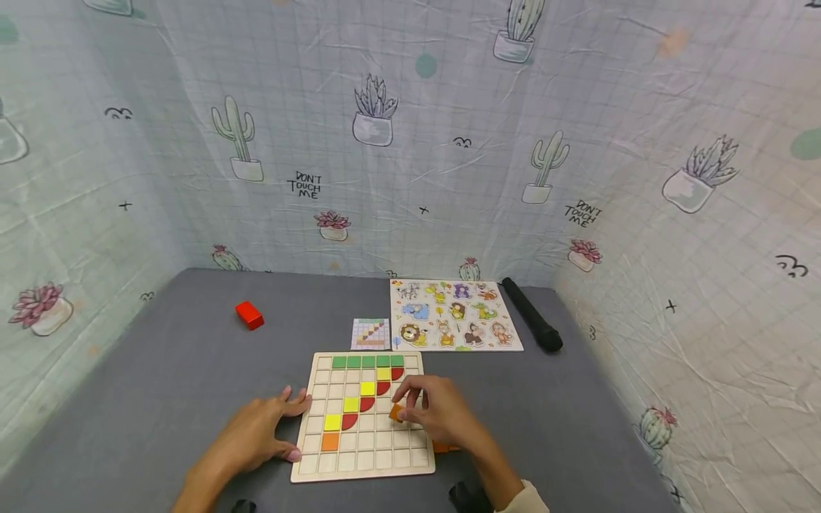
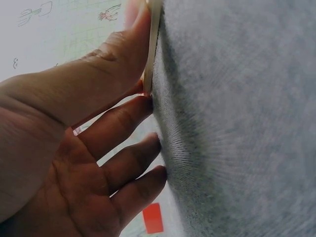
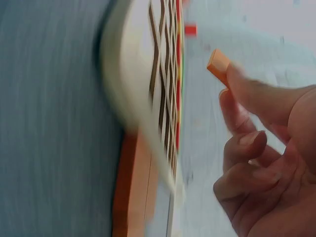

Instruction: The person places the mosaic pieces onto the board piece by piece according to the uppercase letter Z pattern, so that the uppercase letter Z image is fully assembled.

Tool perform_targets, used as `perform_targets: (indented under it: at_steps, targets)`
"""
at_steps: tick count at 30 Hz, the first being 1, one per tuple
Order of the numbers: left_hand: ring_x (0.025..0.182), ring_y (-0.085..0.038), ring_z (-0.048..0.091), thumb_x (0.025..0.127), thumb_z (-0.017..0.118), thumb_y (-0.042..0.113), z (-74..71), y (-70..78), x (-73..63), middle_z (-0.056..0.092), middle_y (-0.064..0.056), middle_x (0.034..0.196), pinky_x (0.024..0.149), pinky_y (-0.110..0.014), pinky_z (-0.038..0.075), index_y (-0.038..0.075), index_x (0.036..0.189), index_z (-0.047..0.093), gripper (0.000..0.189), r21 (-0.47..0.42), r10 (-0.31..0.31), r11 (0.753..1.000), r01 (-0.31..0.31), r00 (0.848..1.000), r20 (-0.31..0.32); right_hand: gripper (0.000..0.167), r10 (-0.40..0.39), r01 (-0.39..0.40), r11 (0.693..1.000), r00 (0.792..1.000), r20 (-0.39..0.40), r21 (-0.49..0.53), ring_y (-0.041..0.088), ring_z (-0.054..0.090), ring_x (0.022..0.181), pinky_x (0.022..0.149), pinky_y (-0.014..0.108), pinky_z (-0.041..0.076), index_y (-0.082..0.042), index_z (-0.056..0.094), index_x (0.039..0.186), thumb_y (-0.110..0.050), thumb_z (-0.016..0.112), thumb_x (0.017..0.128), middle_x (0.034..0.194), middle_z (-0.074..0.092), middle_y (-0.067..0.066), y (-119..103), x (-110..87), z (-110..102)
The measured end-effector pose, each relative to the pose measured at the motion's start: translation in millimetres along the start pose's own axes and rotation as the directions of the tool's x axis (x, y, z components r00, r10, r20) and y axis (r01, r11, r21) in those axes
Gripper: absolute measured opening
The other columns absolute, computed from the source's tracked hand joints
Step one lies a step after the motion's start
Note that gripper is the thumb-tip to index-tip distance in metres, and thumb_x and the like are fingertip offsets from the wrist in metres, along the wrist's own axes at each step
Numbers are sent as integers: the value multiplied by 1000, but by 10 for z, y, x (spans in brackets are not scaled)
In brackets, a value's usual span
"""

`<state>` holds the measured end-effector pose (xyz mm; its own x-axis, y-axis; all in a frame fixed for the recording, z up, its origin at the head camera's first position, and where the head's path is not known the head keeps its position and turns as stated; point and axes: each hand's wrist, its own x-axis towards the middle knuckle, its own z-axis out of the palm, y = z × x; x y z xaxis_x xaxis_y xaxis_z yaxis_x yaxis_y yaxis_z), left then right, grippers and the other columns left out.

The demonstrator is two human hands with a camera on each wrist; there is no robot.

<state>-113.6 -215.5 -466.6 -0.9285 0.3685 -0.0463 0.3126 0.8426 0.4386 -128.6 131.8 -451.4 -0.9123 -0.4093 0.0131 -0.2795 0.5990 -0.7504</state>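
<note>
A wooden grid board (image 1: 359, 462) lies on the grey table, bearing a row of green tiles (image 1: 362, 362), a diagonal of yellow tiles (image 1: 350, 405) beside red quarter-round tiles (image 1: 366, 405), and one orange tile (image 1: 330, 442) at lower left. My right hand (image 1: 439, 410) pinches another orange tile (image 3: 218, 64) between thumb and finger, above the board's right half. At the board's left edge rests my left hand (image 1: 253, 432), its thumb and fingers spread and touching the rim; the left wrist view shows the fingertips against the table.
Orange pieces (image 3: 136, 182) lie by the board's right edge. Behind it are a small pattern card (image 1: 370, 334), an animal picture board (image 1: 457, 315) and a black microphone (image 1: 532, 315). A red block (image 1: 249, 315) sits at the back left. Patterned cloth (image 1: 410, 164) surrounds the table.
</note>
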Motion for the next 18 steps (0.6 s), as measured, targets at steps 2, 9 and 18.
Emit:
perform_targets:
  at_steps: [2,9,18]
  targets:
    - [129,-54,63,58,99,45,-10,1,-1,62,-26,149,100,-64,52,17,144,68,96,4,0,1000,0,1000,2,12,-8,9,1000,999,33,-12,10,49,59,57,21,40,-28,75,98,-22,83,92,79,65,-9,-88,30,83]
    - [130,-52,63,57,99,46,11,13,-11,63,-23,149,100,-64,52,17,143,69,95,-10,10,1000,-10,1000,-10,19,-19,28,995,995,94,-95,3,53,66,60,21,41,-29,72,94,-16,85,90,76,63,-14,-309,128,337]
    - [131,-51,63,57,99,44,1,-8,-11,64,-22,148,101,-63,52,16,143,70,94,-23,25,999,-26,999,-23,19,59,-45,990,993,102,-131,4,51,60,55,24,40,-25,71,89,-23,90,86,66,58,-14,-423,166,605]
